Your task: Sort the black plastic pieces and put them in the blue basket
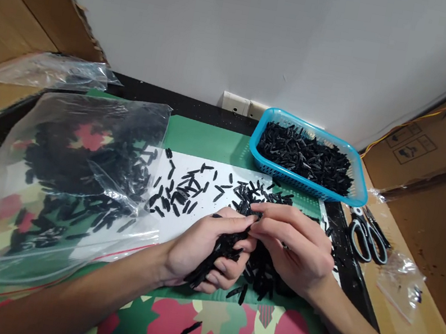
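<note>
My left hand is cupped, palm up, closed around a bundle of small black plastic pieces lying roughly parallel. My right hand meets it at the fingertips, thumb and forefinger pinched on one piece at the top of the bundle. Hands together, touching.

Doing it well, as I judge: keep the left grip loose enough to take one more piece, tight enough that the lower ends don't slip out; lay each piece the same way as the rest.

More loose pieces are scattered on the white sheet just beyond my fingers, towards the table's far edge. Clear plastic bag of the same pieces lies at the left edge. Blue basket, full of them, sits at the far right corner; scissors beside it, near the right edge
</note>
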